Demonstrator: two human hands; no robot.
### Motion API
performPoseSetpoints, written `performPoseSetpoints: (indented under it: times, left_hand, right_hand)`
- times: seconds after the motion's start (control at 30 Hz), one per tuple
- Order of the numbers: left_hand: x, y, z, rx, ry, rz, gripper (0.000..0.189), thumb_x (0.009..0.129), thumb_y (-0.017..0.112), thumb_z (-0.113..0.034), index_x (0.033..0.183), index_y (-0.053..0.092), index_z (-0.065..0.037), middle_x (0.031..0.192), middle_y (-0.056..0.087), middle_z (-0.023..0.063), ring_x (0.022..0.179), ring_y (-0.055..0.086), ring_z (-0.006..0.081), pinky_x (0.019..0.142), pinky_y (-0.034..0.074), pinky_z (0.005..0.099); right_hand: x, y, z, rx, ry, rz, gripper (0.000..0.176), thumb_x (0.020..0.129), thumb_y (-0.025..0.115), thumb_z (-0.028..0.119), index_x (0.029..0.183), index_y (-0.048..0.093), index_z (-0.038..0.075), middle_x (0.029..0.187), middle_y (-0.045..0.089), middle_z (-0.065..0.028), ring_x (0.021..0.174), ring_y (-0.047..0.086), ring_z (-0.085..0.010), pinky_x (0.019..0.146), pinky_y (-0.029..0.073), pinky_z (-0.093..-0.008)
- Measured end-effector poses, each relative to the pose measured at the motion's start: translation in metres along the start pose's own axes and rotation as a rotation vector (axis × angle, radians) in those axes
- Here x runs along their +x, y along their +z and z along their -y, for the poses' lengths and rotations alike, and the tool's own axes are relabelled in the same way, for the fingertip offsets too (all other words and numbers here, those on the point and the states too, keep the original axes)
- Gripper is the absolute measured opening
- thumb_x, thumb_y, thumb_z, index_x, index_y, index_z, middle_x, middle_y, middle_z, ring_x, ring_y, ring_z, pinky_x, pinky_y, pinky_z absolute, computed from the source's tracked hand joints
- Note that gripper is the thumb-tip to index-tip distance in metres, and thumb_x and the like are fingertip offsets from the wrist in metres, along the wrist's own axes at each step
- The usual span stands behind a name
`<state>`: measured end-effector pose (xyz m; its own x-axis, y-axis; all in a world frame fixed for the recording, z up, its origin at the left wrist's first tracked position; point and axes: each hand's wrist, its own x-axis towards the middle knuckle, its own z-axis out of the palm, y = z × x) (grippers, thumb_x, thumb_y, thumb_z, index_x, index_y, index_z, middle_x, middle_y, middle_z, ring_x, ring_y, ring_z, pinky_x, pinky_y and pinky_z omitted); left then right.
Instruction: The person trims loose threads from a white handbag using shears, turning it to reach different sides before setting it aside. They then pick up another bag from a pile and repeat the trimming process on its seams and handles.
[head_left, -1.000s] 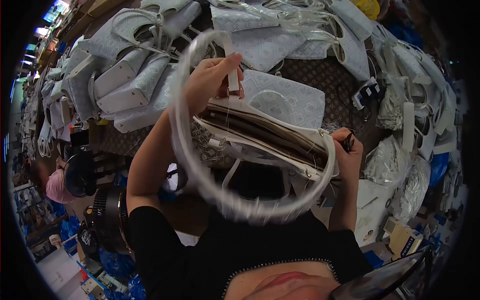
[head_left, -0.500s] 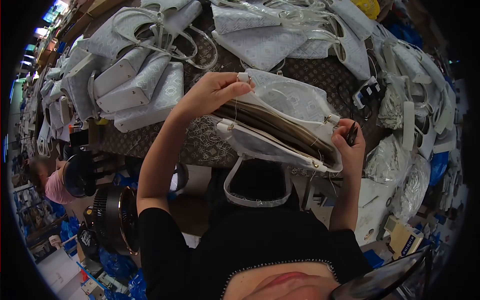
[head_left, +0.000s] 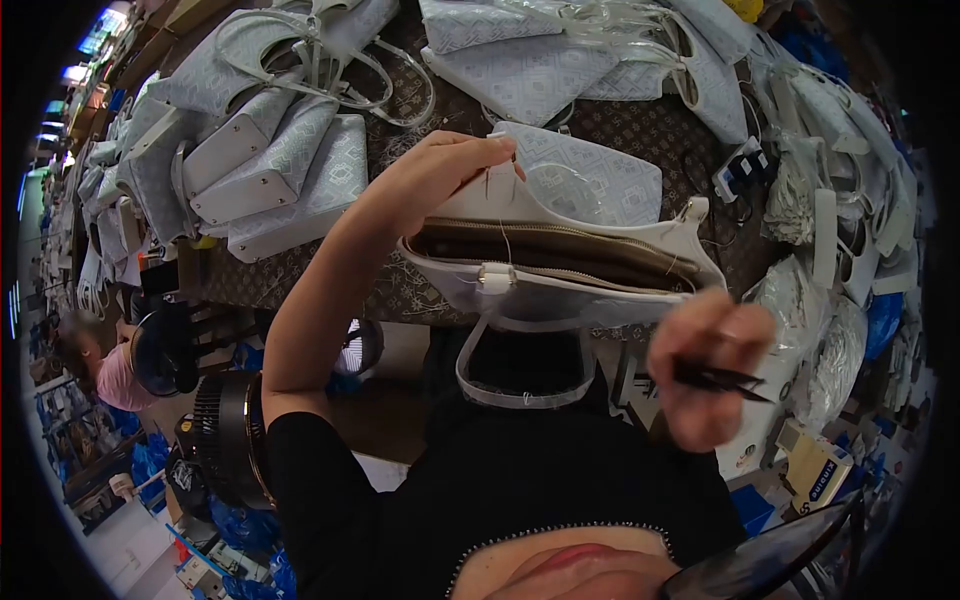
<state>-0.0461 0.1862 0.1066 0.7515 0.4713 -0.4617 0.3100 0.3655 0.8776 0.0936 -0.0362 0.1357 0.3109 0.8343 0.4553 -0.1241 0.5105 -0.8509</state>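
Observation:
A white handbag [head_left: 585, 238] hangs tilted over the table's near edge, its top gaping and a brown zipped lining showing. My left hand [head_left: 437, 178] is closed on the bag's upper rim at the left, by a strap tab. A loose thread dangles there across the opening. My right hand [head_left: 708, 365], blurred by motion, is apart from the bag, just below its right end. Its fingers are wrapped round dark pointed thread snips [head_left: 722, 380]. Below the bag hangs a pale strap loop [head_left: 525, 400]. Behind it lies a patterned white panel [head_left: 600, 175].
Stacked white handbags [head_left: 285, 185] cover the table's left side, with more white bags [head_left: 530, 85] at the back. Plastic-wrapped bags [head_left: 800, 320] crowd the right. A black fan [head_left: 225, 440] stands at lower left. Farther left sits a person in pink [head_left: 118, 378].
My right hand has let go of the bag's right end and moved down towards me with the snips. The bag has turned a little, and my left hand has risen slightly.

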Motion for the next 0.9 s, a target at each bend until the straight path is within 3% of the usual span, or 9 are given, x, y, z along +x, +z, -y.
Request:
performPoseSetpoints:
  times: [0.03, 0.1, 0.13, 0.2, 0.23, 0.33, 0.37, 0.47, 0.9]
  left_hand:
    - [-0.004, 0.002, -0.003, 0.0, 0.003, 0.011, 0.037, 0.089, 0.049, -0.034, 0.087, 0.064, 0.0, 0.07, 0.061, 0.0066, 0.06, 0.057, 0.0113, 0.057, 0.044, 0.023]
    - [-0.011, 0.006, -0.003, 0.0, 0.005, 0.024, 0.038, 0.089, 0.048, -0.034, 0.088, 0.064, 0.0, 0.07, 0.061, 0.0067, 0.06, 0.056, 0.0109, 0.056, 0.044, 0.0226]
    - [-0.013, 0.009, -0.001, -0.025, 0.01, -0.001, 0.038, 0.089, 0.048, -0.034, 0.088, 0.064, 0.0, 0.069, 0.06, 0.0059, 0.06, 0.056, 0.0099, 0.056, 0.043, 0.0223]
    - [-0.019, 0.012, 0.003, -0.054, 0.016, -0.022, 0.038, 0.089, 0.048, -0.034, 0.087, 0.064, 0.001, 0.068, 0.06, 0.0052, 0.059, 0.055, 0.009, 0.055, 0.043, 0.022]
    - [-0.022, 0.011, 0.004, -0.051, 0.026, 0.002, 0.038, 0.089, 0.047, -0.033, 0.086, 0.064, 0.0, 0.067, 0.06, 0.0041, 0.058, 0.055, 0.0082, 0.054, 0.042, 0.0217]
    - [-0.03, 0.014, 0.012, -0.137, -0.008, 0.038, 0.033, 0.09, 0.05, -0.028, 0.086, 0.064, 0.001, 0.069, 0.06, 0.0044, 0.06, 0.054, 0.0077, 0.055, 0.043, 0.0207]
    - [-0.033, 0.016, 0.014, -0.17, -0.045, 0.037, 0.033, 0.09, 0.05, -0.029, 0.085, 0.063, 0.001, 0.069, 0.06, 0.0042, 0.06, 0.054, 0.0075, 0.055, 0.042, 0.0207]
    - [-0.034, 0.018, 0.021, -0.192, -0.078, 0.025, 0.032, 0.09, 0.05, -0.029, 0.085, 0.063, 0.0, 0.069, 0.059, 0.0035, 0.059, 0.053, 0.0069, 0.054, 0.042, 0.021]
    - [-0.042, 0.022, 0.033, -0.215, -0.058, 0.02, 0.028, 0.091, 0.047, -0.027, 0.086, 0.062, -0.003, 0.068, 0.055, -0.0015, 0.062, 0.047, 0.0044, 0.056, 0.037, 0.0194]
  right_hand:
    - [0.002, 0.011, -0.006, -0.021, 0.136, -0.023, 0.047, 0.084, 0.055, 0.044, 0.11, 0.036, 0.01, 0.083, 0.044, -0.0103, 0.054, 0.037, -0.0106, 0.042, 0.031, -0.0205]
    - [0.013, 0.026, -0.017, -0.058, 0.345, -0.113, 0.035, 0.087, 0.056, 0.033, 0.105, 0.042, 0.007, 0.081, 0.047, -0.0069, 0.056, 0.038, -0.0078, 0.045, 0.03, -0.0189]
    - [0.017, 0.022, -0.027, -0.059, 0.346, -0.116, 0.035, 0.087, 0.056, 0.033, 0.105, 0.042, 0.007, 0.081, 0.047, -0.0069, 0.056, 0.038, -0.0078, 0.045, 0.03, -0.0189]
    - [0.024, 0.012, -0.048, -0.586, 0.184, 0.139, 0.015, 0.088, 0.055, 0.016, 0.093, 0.049, 0.003, 0.075, 0.049, -0.0017, 0.059, 0.039, -0.005, 0.049, 0.03, -0.0184]
    - [0.029, 0.021, -0.046, -0.603, 0.348, 0.029, 0.012, 0.081, 0.063, 0.008, 0.077, 0.053, 0.002, 0.066, 0.05, -0.0041, 0.057, 0.047, -0.0098, 0.05, 0.037, -0.0255]
    - [0.026, 0.021, -0.06, -0.642, 0.305, 0.087, 0.014, 0.079, 0.066, 0.009, 0.08, 0.054, 0.002, 0.067, 0.055, -0.0051, 0.057, 0.05, -0.0108, 0.052, 0.039, -0.0245]
    - [0.023, 0.026, -0.056, -0.522, 0.429, 0.067, 0.013, 0.081, 0.065, 0.007, 0.083, 0.053, 0.002, 0.069, 0.054, 0.0018, 0.063, 0.046, -0.0024, 0.056, 0.037, -0.018]
    - [0.016, 0.029, -0.059, -0.548, 0.459, 0.021, 0.016, 0.077, 0.068, 0.011, 0.081, 0.055, 0.003, 0.066, 0.059, -0.0056, 0.057, 0.055, -0.0121, 0.054, 0.043, -0.0233]
    - [0.008, 0.032, -0.058, -0.65, 0.51, 0.045, 0.015, 0.078, 0.067, 0.01, 0.083, 0.054, 0.003, 0.064, 0.058, -0.0058, 0.054, 0.055, -0.0129, 0.052, 0.043, -0.0251]
